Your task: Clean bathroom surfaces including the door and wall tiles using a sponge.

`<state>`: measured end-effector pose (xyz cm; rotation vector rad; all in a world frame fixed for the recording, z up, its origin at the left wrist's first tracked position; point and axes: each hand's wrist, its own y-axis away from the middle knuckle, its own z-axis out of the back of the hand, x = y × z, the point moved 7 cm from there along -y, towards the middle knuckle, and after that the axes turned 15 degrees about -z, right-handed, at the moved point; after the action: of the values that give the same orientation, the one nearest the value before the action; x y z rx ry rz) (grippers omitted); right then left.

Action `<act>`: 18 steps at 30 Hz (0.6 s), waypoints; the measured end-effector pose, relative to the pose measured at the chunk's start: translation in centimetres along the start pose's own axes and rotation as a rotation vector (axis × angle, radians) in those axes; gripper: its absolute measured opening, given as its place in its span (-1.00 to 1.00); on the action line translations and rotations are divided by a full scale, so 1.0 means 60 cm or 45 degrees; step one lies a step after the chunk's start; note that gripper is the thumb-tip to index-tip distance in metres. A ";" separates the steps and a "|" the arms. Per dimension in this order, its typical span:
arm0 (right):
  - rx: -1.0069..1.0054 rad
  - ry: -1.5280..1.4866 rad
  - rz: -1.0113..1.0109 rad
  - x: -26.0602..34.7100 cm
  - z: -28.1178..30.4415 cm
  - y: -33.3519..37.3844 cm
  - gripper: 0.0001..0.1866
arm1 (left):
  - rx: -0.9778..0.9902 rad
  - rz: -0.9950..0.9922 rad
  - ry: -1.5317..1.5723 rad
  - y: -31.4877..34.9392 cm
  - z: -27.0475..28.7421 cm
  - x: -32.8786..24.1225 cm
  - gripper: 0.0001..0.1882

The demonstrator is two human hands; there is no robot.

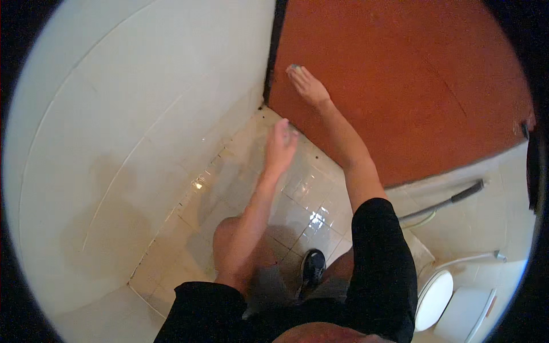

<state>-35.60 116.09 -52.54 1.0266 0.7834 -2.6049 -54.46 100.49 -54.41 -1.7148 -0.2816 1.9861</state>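
Note:
My right hand (309,86) reaches out to the reddish-brown door panel (394,86), close to its left edge. Its fingers are bent together around something small and grey-blue at the fingertips, too small to name. Lower and to the left, my left hand (281,147) is held over the tiled floor, slightly blurred. Its fingers point up toward the bottom corner of the panel, with the thumb apart, and I see nothing held in it.
A pale wall (131,108) rises on the left, meeting the wet, shiny tiled floor (286,211). At the lower right stands a white toilet (434,300). A grey bar with a dark grip (468,191) lies below the panel. My black shoe (313,268) is on the tiles.

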 end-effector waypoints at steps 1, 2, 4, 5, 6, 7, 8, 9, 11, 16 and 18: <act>0.039 0.014 -0.015 -0.003 -0.026 0.064 -0.31 | 0.015 -0.027 -0.050 -0.006 0.007 -0.008 -0.46; 0.084 0.026 0.121 0.007 -0.042 0.123 -0.33 | -0.005 -0.001 -0.075 -0.008 0.016 -0.002 -0.47; 0.158 0.042 0.241 -0.024 -0.050 0.236 -0.34 | 0.004 0.025 -0.084 0.003 0.023 0.010 -0.48; 0.098 -0.266 0.186 -0.077 -0.031 0.283 -0.35 | 0.011 0.001 -0.085 0.002 0.019 0.013 -0.49; 0.036 -0.564 0.128 -0.130 -0.005 0.323 -0.35 | 0.016 -0.023 -0.078 -0.002 0.003 0.012 -0.49; 0.007 -0.608 -0.060 -0.162 0.033 0.312 -0.37 | 0.017 -0.012 -0.107 0.002 0.016 0.023 -0.49; -0.027 -0.671 -0.246 -0.194 0.095 0.277 -0.39 | 0.027 0.026 -0.142 0.007 0.042 0.040 -0.50; -0.128 -0.364 -0.409 -0.235 0.165 0.259 -0.39 | 0.050 0.051 -0.141 0.011 0.047 0.047 -0.50; -0.260 0.044 -0.702 -0.298 0.264 0.244 -0.38 | 0.091 0.025 -0.134 0.017 0.019 0.061 -0.49; 0.140 -0.643 -0.191 -0.249 0.084 0.412 -0.44 | 0.249 -0.044 -0.017 0.022 -0.138 0.039 -0.50; 0.287 0.009 0.422 -0.190 0.064 0.475 -0.46 | 0.281 0.010 -0.024 0.025 -0.142 0.054 -0.53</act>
<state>-18.18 90.50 -53.59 1.1163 0.2914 -2.4368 -46.84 99.42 -59.51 -1.5611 -0.0585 1.9594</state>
